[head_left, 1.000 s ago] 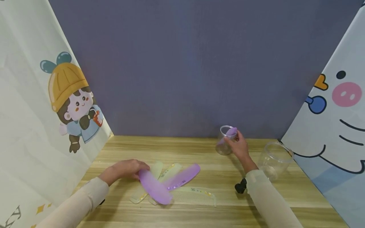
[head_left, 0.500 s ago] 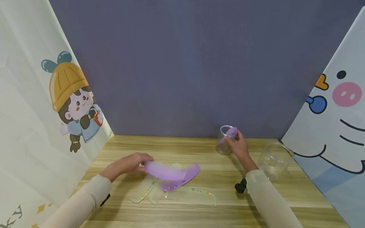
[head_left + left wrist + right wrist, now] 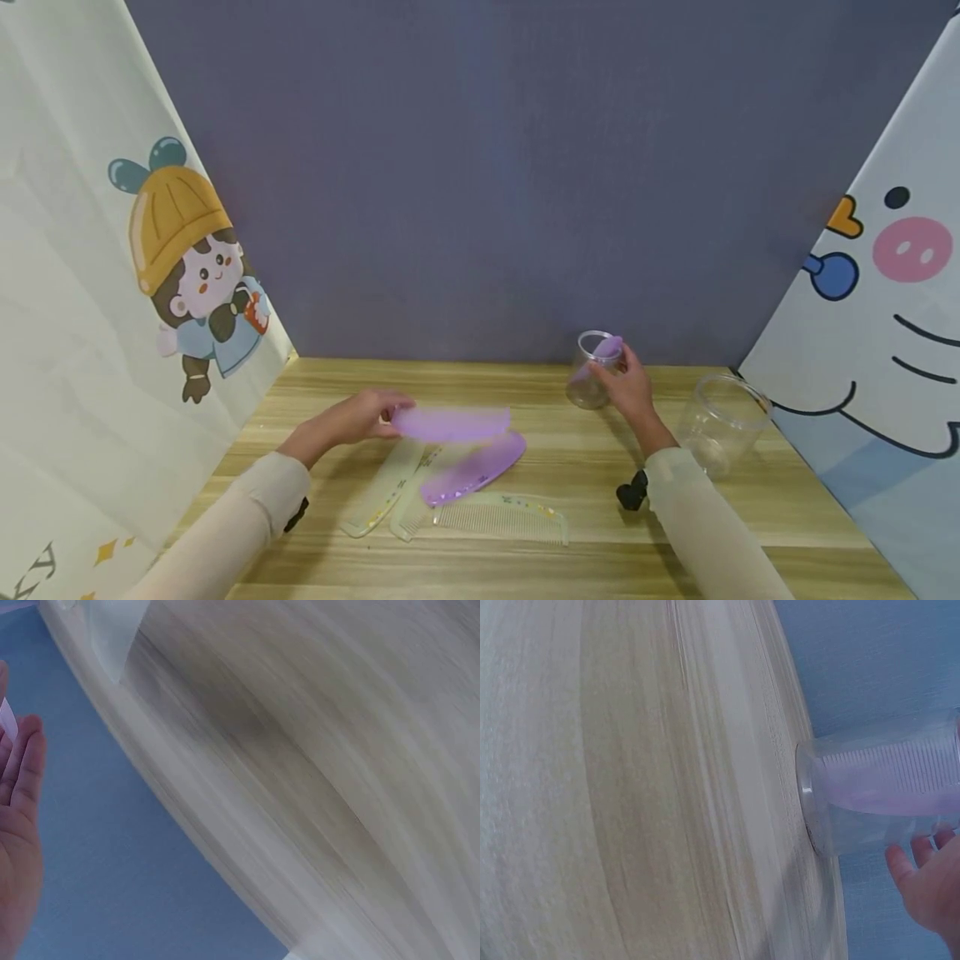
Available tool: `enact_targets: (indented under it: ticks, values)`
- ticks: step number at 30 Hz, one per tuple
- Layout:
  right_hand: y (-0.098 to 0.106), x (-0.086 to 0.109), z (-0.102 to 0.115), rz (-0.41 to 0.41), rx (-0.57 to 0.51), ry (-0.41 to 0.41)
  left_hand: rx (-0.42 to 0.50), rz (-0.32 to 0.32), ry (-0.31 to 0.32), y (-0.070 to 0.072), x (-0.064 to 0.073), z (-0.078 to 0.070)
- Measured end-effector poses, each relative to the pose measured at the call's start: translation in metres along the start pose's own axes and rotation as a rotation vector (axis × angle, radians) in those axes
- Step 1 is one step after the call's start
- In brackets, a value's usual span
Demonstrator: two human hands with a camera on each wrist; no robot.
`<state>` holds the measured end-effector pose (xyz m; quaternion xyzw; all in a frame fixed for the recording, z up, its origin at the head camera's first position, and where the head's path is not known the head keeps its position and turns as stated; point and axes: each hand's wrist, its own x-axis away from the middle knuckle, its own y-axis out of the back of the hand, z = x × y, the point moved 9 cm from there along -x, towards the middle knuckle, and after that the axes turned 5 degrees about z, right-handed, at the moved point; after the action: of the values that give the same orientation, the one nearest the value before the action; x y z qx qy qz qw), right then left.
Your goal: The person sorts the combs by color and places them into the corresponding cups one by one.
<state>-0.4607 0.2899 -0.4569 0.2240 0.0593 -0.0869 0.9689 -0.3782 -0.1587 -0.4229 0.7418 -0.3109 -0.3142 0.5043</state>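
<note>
My left hand (image 3: pixel 362 417) pinches one end of a purple comb (image 3: pixel 453 425), which stretches rightward over the table. Only a sliver of that comb shows beside the fingers in the left wrist view. Beneath it lie another purple comb (image 3: pixel 480 467) and three pale green combs, one flat in front (image 3: pixel 502 518) and two slanting at the left (image 3: pixel 378 492). Over at the back right, my right hand (image 3: pixel 630 387) grips a clear plastic cup (image 3: pixel 583 393) standing upright on the table. Inside the cup leans a purple comb (image 3: pixel 892 780), its end poking above the rim.
A larger clear container (image 3: pixel 720 425) stands to the right of my right forearm. The wooden table (image 3: pixel 570 575) ends at a dark grey back wall (image 3: pixel 480 183). Side panels with cartoon prints flank it, a child on the left (image 3: pixel 202 267) and a pig on the right.
The comb in my left hand has swung from a slant over the pile to nearly level, moving away from me and slightly right. The right hand and cup stay in place.
</note>
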Motion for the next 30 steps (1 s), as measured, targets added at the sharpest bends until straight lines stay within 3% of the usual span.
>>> enact_targets:
  ticks: [10, 20, 25, 30]
  values:
    - [0.002, -0.001, 0.001, -0.014, 0.001, 0.012, 0.065, -0.11, 0.076, 0.008, -0.026, 0.003]
    - [0.001, -0.002, -0.003, -0.011, 0.0, 0.022, 0.138, -0.148, 0.129, 0.005, -0.041, 0.003]
    - [0.001, -0.002, -0.003, -0.007, -0.004, 0.019, 0.223, -0.178, 0.157, 0.01, -0.052, 0.002]
    - [0.0, 0.0, -0.002, -0.006, -0.007, 0.015, 0.221, -0.222, 0.157, 0.018, -0.065, -0.004]
